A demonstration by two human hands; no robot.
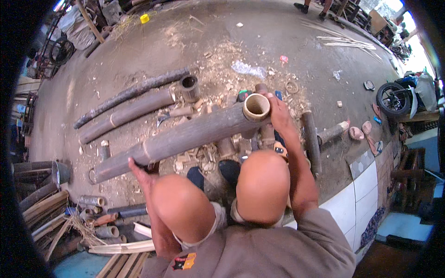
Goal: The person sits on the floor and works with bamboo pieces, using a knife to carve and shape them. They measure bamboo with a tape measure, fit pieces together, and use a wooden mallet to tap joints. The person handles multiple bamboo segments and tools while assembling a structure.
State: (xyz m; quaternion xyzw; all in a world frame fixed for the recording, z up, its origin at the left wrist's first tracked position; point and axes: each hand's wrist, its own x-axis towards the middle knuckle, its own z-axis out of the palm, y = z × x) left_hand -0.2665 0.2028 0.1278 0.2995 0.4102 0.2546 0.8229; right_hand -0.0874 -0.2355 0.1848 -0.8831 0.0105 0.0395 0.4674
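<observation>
Brown bamboo pole (pixel 194 132) slants across in front of the bare knees (pixel 262 187), its open, pale-rimmed end at the right. The right hand (pixel 280 115) grasps that end; the left hand (pixel 143 175) holds the pole near its other end, thumb against the near side. Beyond, two slimmer poles (pixel 130 114) and a short bamboo tube (pixel 190 92) lie among wood chips (pixel 225 53). Farther right is a motorcycle wheel (pixel 393 99).
</observation>
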